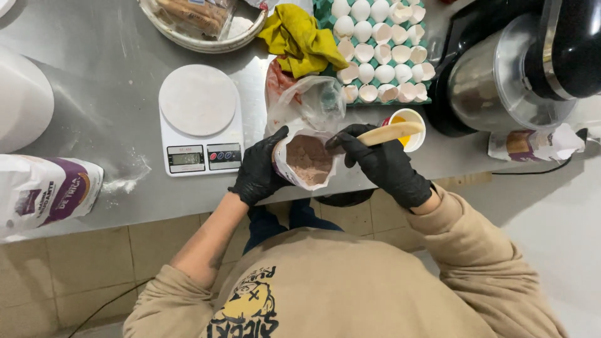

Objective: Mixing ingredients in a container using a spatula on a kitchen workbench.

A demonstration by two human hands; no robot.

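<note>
**Scooping brown powder at frame centre**

Head view: our left hand point(258, 170) grips the open bag of brown powder point(308, 159) at frame centre; our right hand point(383, 164) closes round a pale wooden spatula point(391, 132). We should keep the bag upright, beside the kitchen scale point(199, 119).

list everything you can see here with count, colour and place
bag of brown powder: 1, clear, held at counter edge
spatula: 1, cream, in right hand
cup: 1, white, behind spatula
scale: 1, white, counter centre
egg tray: 1, green, top, whole eggs and shells
cloth: 1, yellow, top
flour bag: 1, white and purple, left
mixer: 1, black, right
left hand: black glove, grip on bag
right hand: black glove, grip on spatula
</note>
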